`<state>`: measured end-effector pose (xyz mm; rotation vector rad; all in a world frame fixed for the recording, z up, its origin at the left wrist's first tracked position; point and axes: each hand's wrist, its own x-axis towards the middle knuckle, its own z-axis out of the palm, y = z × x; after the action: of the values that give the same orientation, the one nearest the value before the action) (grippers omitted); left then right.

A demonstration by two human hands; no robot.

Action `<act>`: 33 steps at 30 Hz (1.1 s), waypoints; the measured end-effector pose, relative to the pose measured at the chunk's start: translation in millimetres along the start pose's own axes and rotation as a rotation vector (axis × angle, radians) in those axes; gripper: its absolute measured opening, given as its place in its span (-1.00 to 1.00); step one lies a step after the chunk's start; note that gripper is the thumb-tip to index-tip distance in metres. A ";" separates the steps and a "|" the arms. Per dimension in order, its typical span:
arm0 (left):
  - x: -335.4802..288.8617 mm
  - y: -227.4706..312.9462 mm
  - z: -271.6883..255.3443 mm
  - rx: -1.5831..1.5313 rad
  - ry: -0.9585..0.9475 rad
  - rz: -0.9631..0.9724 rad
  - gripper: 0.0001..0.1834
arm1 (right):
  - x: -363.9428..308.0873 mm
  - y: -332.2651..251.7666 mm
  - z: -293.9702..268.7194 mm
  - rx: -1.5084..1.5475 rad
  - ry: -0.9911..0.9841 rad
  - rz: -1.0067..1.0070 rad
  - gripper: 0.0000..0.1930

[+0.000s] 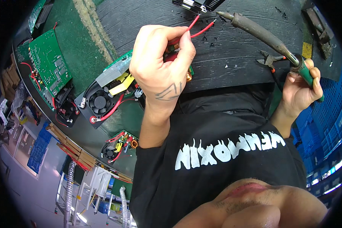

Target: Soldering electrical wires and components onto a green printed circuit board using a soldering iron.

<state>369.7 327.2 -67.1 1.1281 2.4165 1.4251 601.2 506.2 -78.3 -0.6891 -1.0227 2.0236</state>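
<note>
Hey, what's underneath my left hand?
Around your left hand, the edge of a green circuit board and a copper coil show; whatever lies directly beneath the hand is covered.

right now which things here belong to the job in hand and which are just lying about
Apparently in use:
red wires in the left hand
soldering iron in the right hand
black part at the top edge

Apparently lying about:
orange-handled cutters
green circuit board, far left
lowest fan assembly

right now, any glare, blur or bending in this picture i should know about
Head view: fisheye distortion bows the edge of the green worktop and the corners go black; same head view: bright streaks glare at lower right; head view again: the soldering iron and red wires look fairly sharp.
</note>
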 end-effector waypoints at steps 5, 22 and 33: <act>0.0 -2.2 1.5 0.009 0.058 0.033 -0.88 | 0.7 1.6 -1.2 0.001 -0.007 0.006 -0.73; 0.6 1.9 1.1 0.015 0.035 -0.011 -0.87 | 0.8 1.9 -1.2 -0.012 0.008 -0.011 -0.72; 8.3 19.3 -4.9 0.183 -0.004 0.112 -0.75 | 1.0 1.7 -4.0 0.005 0.002 -0.008 -0.73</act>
<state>372.0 334.5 -47.0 1.3225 2.5616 1.2494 602.9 508.0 -82.0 -0.6827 -1.0169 2.0174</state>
